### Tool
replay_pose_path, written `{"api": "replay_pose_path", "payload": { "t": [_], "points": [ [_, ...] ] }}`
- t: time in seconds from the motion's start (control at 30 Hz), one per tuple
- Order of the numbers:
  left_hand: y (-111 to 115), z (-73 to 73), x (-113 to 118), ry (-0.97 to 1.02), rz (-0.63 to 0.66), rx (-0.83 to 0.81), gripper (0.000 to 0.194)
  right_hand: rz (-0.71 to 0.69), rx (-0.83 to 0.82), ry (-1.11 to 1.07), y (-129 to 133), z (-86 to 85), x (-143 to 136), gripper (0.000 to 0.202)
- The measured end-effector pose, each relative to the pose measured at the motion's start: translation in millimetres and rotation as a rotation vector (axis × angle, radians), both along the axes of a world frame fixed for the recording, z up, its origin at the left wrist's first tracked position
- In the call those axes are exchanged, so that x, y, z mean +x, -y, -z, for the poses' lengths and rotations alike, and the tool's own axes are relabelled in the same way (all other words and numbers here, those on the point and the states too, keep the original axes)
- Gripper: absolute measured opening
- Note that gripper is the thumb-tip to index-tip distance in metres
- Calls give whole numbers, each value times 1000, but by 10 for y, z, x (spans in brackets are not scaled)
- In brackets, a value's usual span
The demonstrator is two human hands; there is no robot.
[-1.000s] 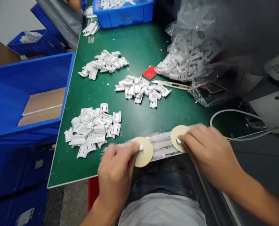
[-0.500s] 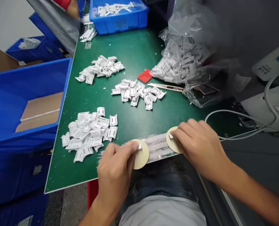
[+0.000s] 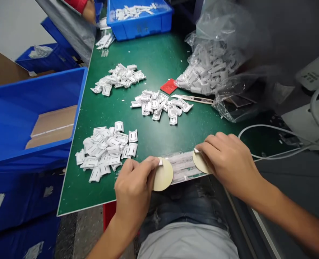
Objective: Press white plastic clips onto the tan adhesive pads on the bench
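Note:
My left hand [image 3: 135, 183] pinches a small white piece [image 3: 160, 162] over a round cream disc [image 3: 164, 175] at the table's front edge. To its right, my right hand [image 3: 224, 154] is closed on another small white piece [image 3: 196, 150] at a second cream disc [image 3: 201, 162], partly covered by the fingers. Between the discs lies a worn, whitish strip [image 3: 183, 166] of the surface. Piles of white plastic parts lie left [image 3: 105, 151], in the middle [image 3: 155, 104] and farther back [image 3: 119, 79] on the green table [image 3: 108, 115].
A blue bin [image 3: 142, 27] with white strips stands at the back. A clear bag [image 3: 210, 68] of white parts, a red square [image 3: 168, 86], a utility knife [image 3: 194, 99] and a white cable [image 3: 272, 126] lie right. A large blue crate [image 3: 11, 108] stands left. Another person's arm [image 3: 88, 10] shows behind.
The whole view has shifted slightly, with the table now a little farther right. The right disc looks more tilted and more covered by my right hand. Both hands keep their grips.

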State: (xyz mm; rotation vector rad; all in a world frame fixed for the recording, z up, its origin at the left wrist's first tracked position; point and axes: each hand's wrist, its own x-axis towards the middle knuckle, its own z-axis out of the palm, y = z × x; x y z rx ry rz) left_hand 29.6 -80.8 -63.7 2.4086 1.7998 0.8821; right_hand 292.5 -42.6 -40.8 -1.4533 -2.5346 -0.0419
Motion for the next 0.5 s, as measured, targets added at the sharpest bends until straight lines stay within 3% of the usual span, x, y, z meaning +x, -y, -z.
{"api": "replay_pose_path", "payload": {
  "t": [0.13,0.3,0.4,0.5],
  "points": [
    [15,-8,-28,21,44,-29,22,-9,-49,-48,-15,17,17,23],
    [8,-65,6,100,-41,-15,16,-12,4,-38,40,-42,-19,20],
    [249,-64,49,166,-35,-60,16,-80,-27,-137,339,-72,6,30],
    [609,-29,114,211,-139,-23,20,-73,-126,-326,667,-21,117,30]
  ]
}}
